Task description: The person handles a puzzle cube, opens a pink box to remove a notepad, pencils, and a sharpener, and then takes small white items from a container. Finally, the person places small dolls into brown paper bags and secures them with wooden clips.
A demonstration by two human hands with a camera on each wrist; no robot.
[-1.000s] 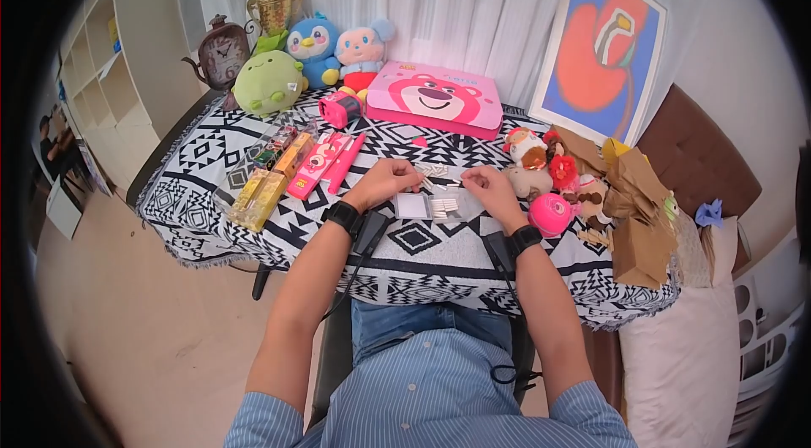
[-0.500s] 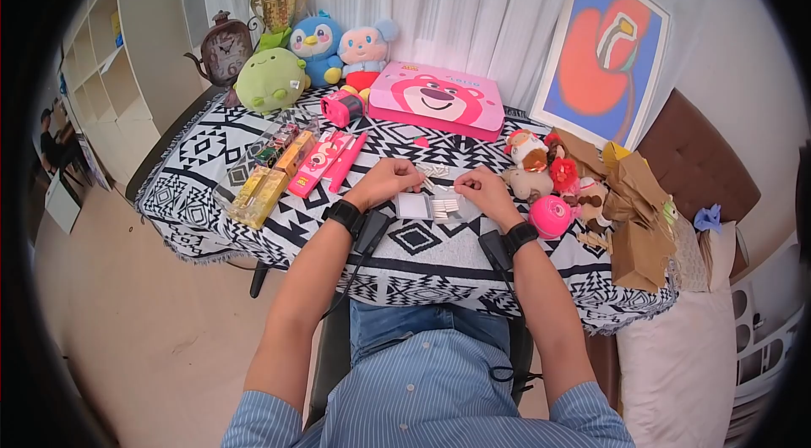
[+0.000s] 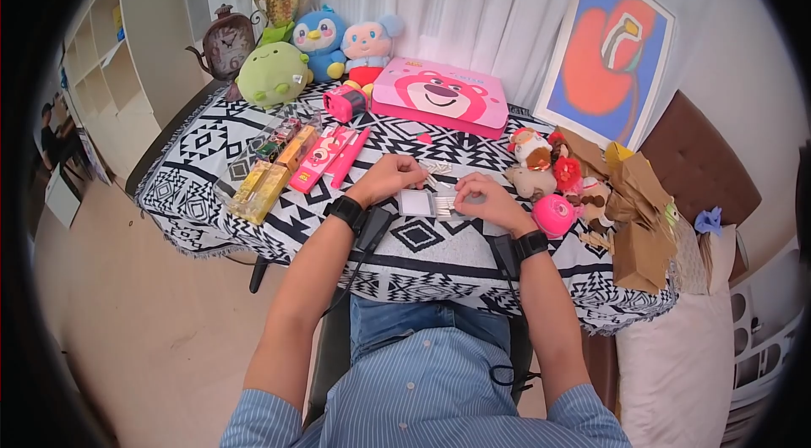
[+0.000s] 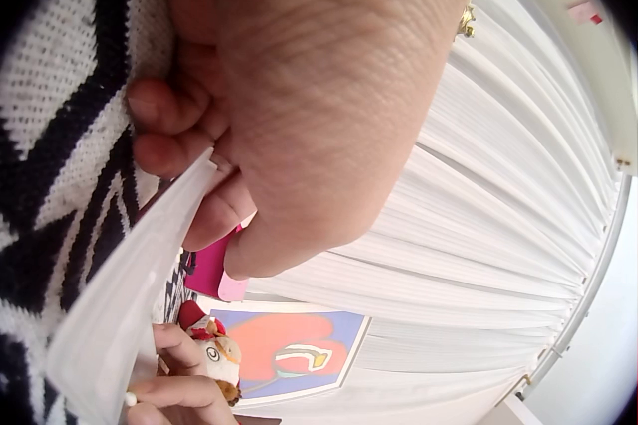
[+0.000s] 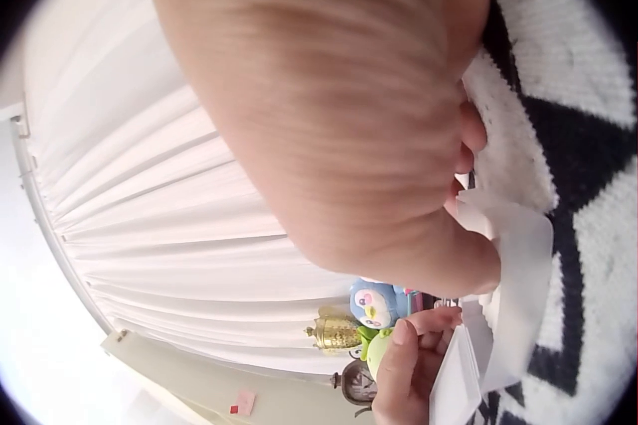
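Working w/ small white sticks (image 3: 438, 167) on cloth-covered counter (image 3: 397, 266). Some lying loose in a small heap, just beyond clear box (image 3: 416, 204) in head view; others placed close together in the box, approx. in its middle part.

Right hand (image 3: 492, 203) at right side of the box, w/ thumb and forefinger curled toward each other. In l. wrist view, a small white tip visible at these fingertips, so prob. pinching one stick; most of its length hidden.

Left hand (image 3: 390, 180) at far left corner of the box, w/ bent fingertips near the heap. Contents of this grip not visible: cannot tell if holding a stick or nothing. In l. wrist view, a translucent wall of the box very close to these fingers; touching or only behind, impossible to say.

Step in hand, by judgement: handling sticks one by one, between heap and box. Seems approx. midway, w/ some inside and some outside; too small to count.

For next move, calling for a fine, light pinch, stick turned same way as its neighbours, and slow lowering over the wall w/o disturbing them. Also good to steady the box w/ left fingertips, bc. prob. light and easy to slide on cloth.
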